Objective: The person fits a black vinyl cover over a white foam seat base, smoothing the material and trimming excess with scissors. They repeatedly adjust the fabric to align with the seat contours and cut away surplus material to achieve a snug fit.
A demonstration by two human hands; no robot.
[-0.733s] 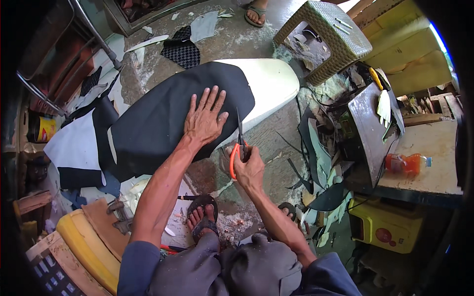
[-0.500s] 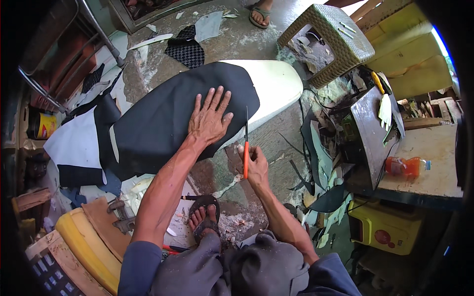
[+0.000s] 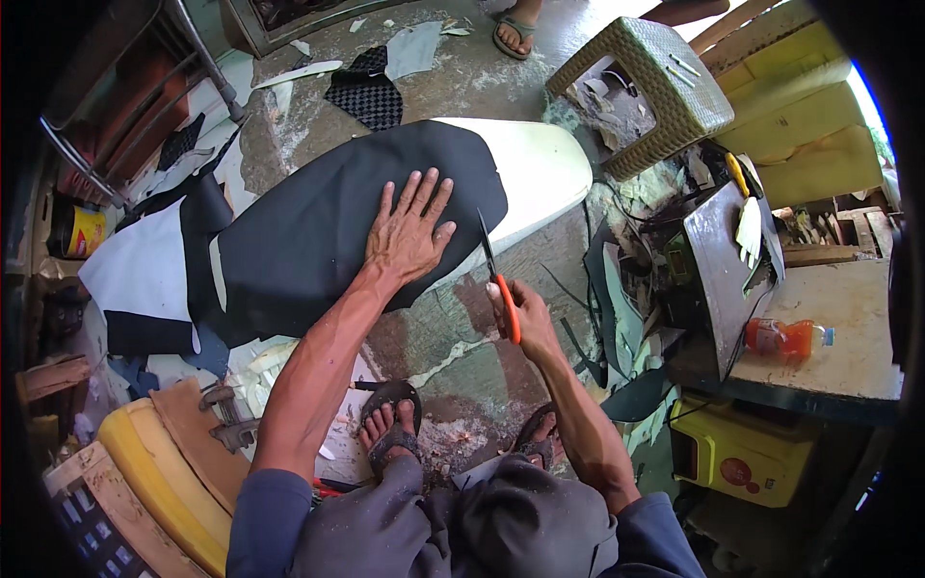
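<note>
A long cream foam seat pad (image 3: pixel 544 169) lies on the floor ahead of me, with a black cover sheet (image 3: pixel 318 226) draped over most of it. My left hand (image 3: pixel 409 229) rests flat on the sheet with its fingers spread. Just right of the pad, my right hand (image 3: pixel 525 318) grips scissors (image 3: pixel 508 306) by their orange handles. The blades point up and to the left, their tip near the sheet's right edge; they look closed. A white-and-black piece of material (image 3: pixel 145 265) lies at the sheet's left end.
A woven-pattern plastic stool (image 3: pixel 665 87) stands at the far right. Beside it are a metal panel (image 3: pixel 723 260), dark scraps (image 3: pixel 617 308) and a table (image 3: pixel 838 328) bearing an orange drink bottle (image 3: pixel 785 339). A chair frame (image 3: pixel 87 169) is at left; another person's sandaled foot (image 3: pixel 515 37) is at the top.
My right hand has moved slightly right, and the scissors have tilted from upright to leaning left. My left hand stays flat on the black sheet.
</note>
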